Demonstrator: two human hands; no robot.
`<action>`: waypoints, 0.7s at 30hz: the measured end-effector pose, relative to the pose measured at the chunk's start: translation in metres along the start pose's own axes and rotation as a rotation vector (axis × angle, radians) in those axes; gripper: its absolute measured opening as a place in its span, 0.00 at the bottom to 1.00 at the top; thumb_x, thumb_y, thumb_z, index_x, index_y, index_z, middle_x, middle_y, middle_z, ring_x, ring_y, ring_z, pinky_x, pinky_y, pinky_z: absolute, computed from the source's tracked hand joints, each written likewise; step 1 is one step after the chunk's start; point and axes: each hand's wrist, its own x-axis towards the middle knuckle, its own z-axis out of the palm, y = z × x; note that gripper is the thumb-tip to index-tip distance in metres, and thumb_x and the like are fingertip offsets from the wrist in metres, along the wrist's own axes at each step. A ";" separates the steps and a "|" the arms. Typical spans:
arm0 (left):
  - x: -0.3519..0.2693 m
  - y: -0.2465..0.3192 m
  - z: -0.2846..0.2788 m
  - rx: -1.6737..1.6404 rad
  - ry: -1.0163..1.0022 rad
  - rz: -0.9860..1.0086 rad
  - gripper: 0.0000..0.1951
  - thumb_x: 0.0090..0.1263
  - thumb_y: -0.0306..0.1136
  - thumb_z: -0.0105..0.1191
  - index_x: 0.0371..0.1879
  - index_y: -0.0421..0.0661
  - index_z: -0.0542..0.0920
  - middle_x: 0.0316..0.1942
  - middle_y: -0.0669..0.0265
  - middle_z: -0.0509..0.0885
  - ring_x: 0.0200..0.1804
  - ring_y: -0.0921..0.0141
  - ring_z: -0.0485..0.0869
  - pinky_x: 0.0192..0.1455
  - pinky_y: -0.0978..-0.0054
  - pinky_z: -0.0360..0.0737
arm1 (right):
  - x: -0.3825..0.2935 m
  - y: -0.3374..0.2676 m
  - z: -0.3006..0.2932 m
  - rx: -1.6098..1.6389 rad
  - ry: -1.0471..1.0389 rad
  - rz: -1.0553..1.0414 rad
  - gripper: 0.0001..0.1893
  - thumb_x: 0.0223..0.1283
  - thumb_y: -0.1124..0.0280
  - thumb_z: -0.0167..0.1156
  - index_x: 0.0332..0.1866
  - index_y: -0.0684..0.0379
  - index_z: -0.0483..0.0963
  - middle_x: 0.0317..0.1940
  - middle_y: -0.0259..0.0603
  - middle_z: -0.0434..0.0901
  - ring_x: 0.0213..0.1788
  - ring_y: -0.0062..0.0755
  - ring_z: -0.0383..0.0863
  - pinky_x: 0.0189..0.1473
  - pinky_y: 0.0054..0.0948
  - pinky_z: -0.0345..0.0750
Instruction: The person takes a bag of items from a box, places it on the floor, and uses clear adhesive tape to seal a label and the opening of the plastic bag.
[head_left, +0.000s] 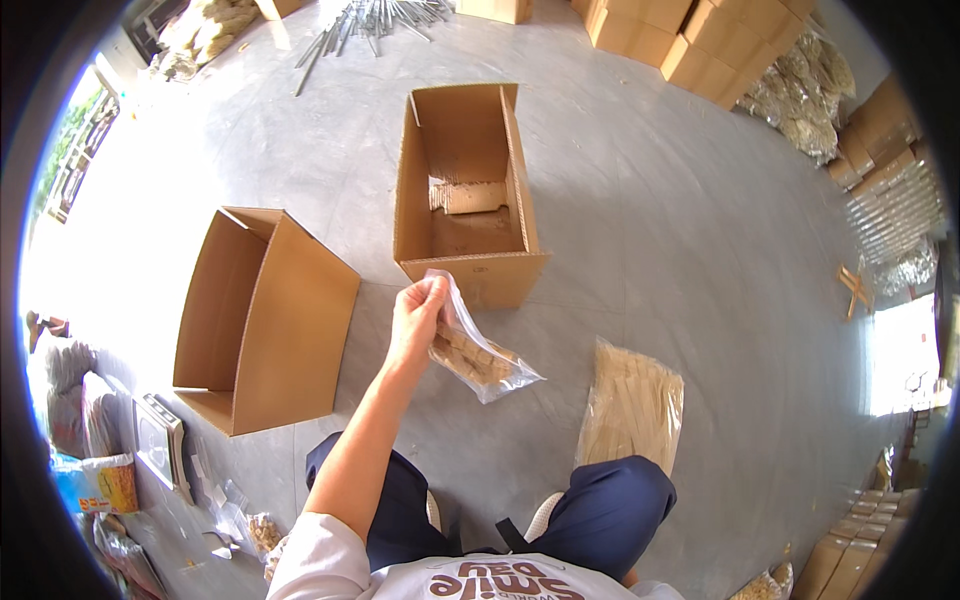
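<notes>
My left hand (418, 307) grips the top corner of a clear zip-top plastic bag (480, 364), which hangs tilted to the right with flat tan pieces inside. Just beyond it stands an open cardboard box (480, 277) with a loose cardboard piece (472, 198) at its bottom. A second open cardboard box (300, 322) stands to the left of my hand, its opening facing left. By my right knee, a larger clear bag of tan strips (634, 405) lies on the floor. My right hand is out of view; only a sliver of skin shows beside my right side.
On the left are a scale (161, 442), stacked plastic bags (71, 397) and small bags of tan bits (262, 532). A pile of metal rods (367, 26) lies at the far side. Cardboard boxes (697, 45) are stacked far right, near wrapped bundles (799, 97) and a small wooden stand (853, 291).
</notes>
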 end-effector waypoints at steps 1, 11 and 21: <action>0.001 -0.002 -0.004 -0.020 -0.039 0.008 0.17 0.72 0.36 0.48 0.17 0.47 0.72 0.15 0.76 0.73 0.19 0.84 0.67 0.24 0.84 0.63 | 0.001 -0.004 0.001 0.007 -0.002 0.002 0.12 0.58 0.62 0.51 0.28 0.60 0.74 0.18 0.40 0.73 0.18 0.30 0.69 0.23 0.34 0.64; 0.005 -0.007 -0.006 -0.089 -0.055 0.010 0.16 0.73 0.37 0.47 0.20 0.47 0.72 0.14 0.76 0.73 0.19 0.83 0.67 0.24 0.83 0.63 | 0.009 -0.028 0.000 0.059 0.025 0.008 0.13 0.60 0.62 0.51 0.25 0.58 0.71 0.15 0.36 0.69 0.15 0.26 0.65 0.20 0.31 0.61; 0.005 -0.006 -0.007 -0.104 -0.050 -0.007 0.17 0.73 0.38 0.47 0.19 0.48 0.72 0.15 0.76 0.72 0.20 0.83 0.66 0.25 0.84 0.62 | 0.009 -0.043 -0.027 0.277 0.090 0.002 0.15 0.61 0.62 0.50 0.21 0.56 0.69 0.13 0.31 0.65 0.13 0.22 0.61 0.16 0.28 0.58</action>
